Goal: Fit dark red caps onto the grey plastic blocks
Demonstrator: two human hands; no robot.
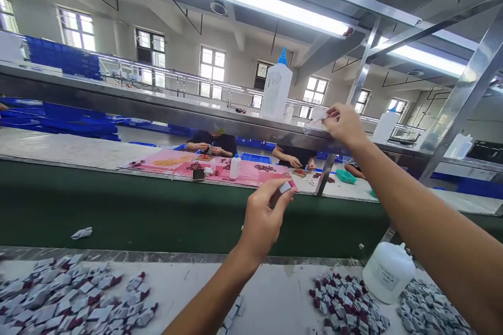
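fingers (282, 203) of left hand (264, 215) pinching partly hidden block (284, 187), right hand (346, 124) pinching blurred scrap (316, 117)

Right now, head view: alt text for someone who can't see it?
A person's left hand holds up a small pale grey piece while the right hand is at blurry, whitish material by a metal shelf. Grey-and-maroon pieces lie heaped on the worktable below; co-workers are visible beyond.

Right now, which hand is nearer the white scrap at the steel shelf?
Right. The right hand is at the white scrap, apparently touching it; the left hand is lower, apart from it, holding a small grey block.
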